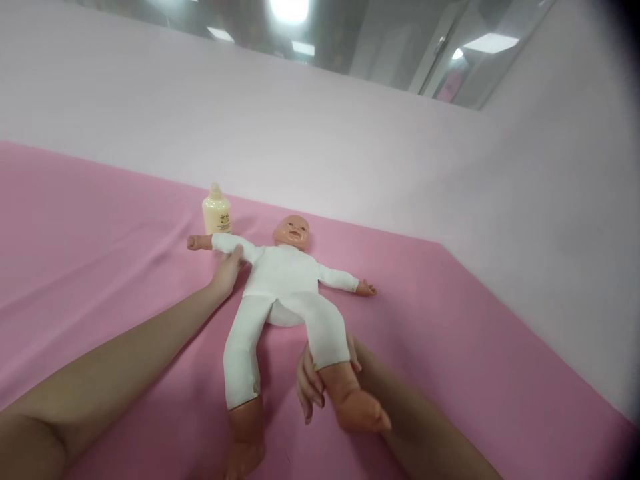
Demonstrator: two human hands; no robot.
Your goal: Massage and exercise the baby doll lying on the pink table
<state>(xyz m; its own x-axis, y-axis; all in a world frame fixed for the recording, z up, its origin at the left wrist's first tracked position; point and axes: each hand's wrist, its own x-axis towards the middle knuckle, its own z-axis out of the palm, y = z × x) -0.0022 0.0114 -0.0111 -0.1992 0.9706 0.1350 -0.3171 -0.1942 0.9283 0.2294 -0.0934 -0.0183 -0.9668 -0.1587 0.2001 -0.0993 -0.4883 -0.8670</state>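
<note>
A baby doll (283, 273) with a white cloth body and bare plastic head, hands and feet lies on its back, arms spread. My left hand (229, 272) grips the doll's upper arm on the left side, thumb on top and the other fingers mostly hidden beneath. Under the doll's lower leg on the right is my right hand (310, 383), its fingers passing behind the leg and showing on the inner side, while this leg is raised. The other leg stretches toward me, its foot at the bottom edge.
A pump bottle (217, 213) of pale yellow liquid stands just beyond the doll's outstretched hand at left. Pink cloth (125, 227) covers the table, with creases on the left. White walls (320, 133) rise behind and to the right, under a reflective window (350, 40).
</note>
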